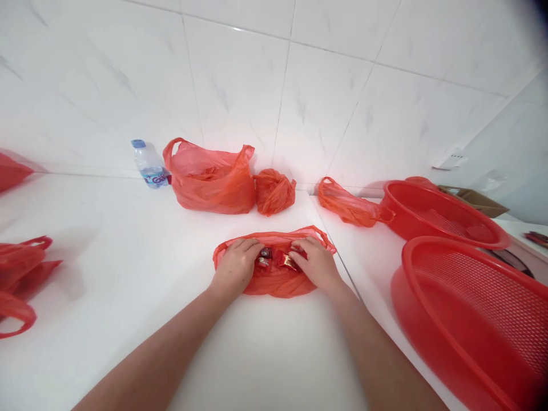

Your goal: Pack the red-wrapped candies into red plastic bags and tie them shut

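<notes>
In front of me a thin red plastic bag (278, 287) lies on the white table with its mouth spread. Both my hands reach into it. Several small wrapped candies show between them: a dark-wrapped candy (266, 252), a red-and-white one (263, 263) and a gold-and-red one (288, 261). My left hand (238, 264) has its fingers bent together beside the dark candy; its thumb and whatever it grips are hidden. With thumb and fingers curled, my right hand (317, 260) closes over a red-wrapped candy (296, 249), its thumb near the gold wrapper.
Against the tiled wall stand a plastic bottle (149, 168), a large red bag (214, 191) and a small tied bag (275, 193). Another bag (349, 204) lies right of them. Two red baskets (406, 285) fill the right side. More red bags (21, 265) are at far left.
</notes>
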Available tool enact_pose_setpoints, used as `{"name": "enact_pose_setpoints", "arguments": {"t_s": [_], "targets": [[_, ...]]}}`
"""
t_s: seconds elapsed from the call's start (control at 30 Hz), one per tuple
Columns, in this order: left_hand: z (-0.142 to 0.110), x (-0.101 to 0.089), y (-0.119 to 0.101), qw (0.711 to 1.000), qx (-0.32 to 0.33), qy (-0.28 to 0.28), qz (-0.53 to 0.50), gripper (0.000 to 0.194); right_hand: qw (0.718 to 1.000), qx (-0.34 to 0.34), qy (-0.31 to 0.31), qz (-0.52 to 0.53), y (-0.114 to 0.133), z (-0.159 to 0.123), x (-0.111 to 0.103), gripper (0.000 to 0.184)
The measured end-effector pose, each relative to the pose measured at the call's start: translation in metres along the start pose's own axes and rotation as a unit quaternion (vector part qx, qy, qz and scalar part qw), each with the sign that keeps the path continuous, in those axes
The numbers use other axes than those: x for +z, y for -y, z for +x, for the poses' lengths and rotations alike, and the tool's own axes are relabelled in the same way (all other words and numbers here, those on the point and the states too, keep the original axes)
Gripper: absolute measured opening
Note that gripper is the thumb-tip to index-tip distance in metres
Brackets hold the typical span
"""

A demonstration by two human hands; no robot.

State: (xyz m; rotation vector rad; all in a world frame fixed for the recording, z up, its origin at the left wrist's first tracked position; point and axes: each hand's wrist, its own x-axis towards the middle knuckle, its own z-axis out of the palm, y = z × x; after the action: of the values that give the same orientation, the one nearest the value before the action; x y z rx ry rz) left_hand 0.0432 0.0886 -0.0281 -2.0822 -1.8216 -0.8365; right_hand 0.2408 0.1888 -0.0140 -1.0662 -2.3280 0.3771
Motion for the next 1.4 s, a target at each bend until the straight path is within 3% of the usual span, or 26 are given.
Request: {"name": "enact_pose_setpoints", "arguments": {"t_s": [0.13,0.23,0.47,0.57,0.67,0.8,1.0,1.4], "targets": [[0.001,-0.003,0.002,0.999,0.008,-0.010,0.035,0.034,0.996,0.014,-0.082,-0.008,-0.003,0.001,0.001,0.029],[0.004,-0.009,0.002,0.998,0.001,-0.020,0.059,0.032,0.994,0.007,-0.111,-0.007,-0.007,0.001,0.002,0.040],[0.002,-0.010,0.021,0.977,-0.160,0.042,0.132,0.040,0.999,0.021,-0.030,-0.017,-0.030,0.006,0.015,0.044],[0.000,-0.008,0.027,0.973,-0.193,0.051,0.116,0.047,1.000,0.005,-0.026,-0.017,-0.036,0.008,0.016,0.039],[0.002,-0.014,0.022,0.981,-0.164,-0.023,0.100,0.044,0.997,-0.013,-0.080,0.013,-0.033,0.009,0.011,0.035],[0.004,-0.020,0.007,0.994,-0.057,-0.089,0.035,0.027,0.991,-0.015,-0.129,0.030,-0.023,0.007,0.004,0.028],[0.002,-0.007,0.000,0.998,0.025,-0.032,-0.047,0.021,0.994,-0.002,-0.107,0.038,-0.022,0.007,0.005,0.024],[0.000,0.000,0.004,0.998,0.014,0.043,-0.049,0.015,0.997,0.027,-0.062,0.039,-0.008,0.003,-0.002,0.018]]}}
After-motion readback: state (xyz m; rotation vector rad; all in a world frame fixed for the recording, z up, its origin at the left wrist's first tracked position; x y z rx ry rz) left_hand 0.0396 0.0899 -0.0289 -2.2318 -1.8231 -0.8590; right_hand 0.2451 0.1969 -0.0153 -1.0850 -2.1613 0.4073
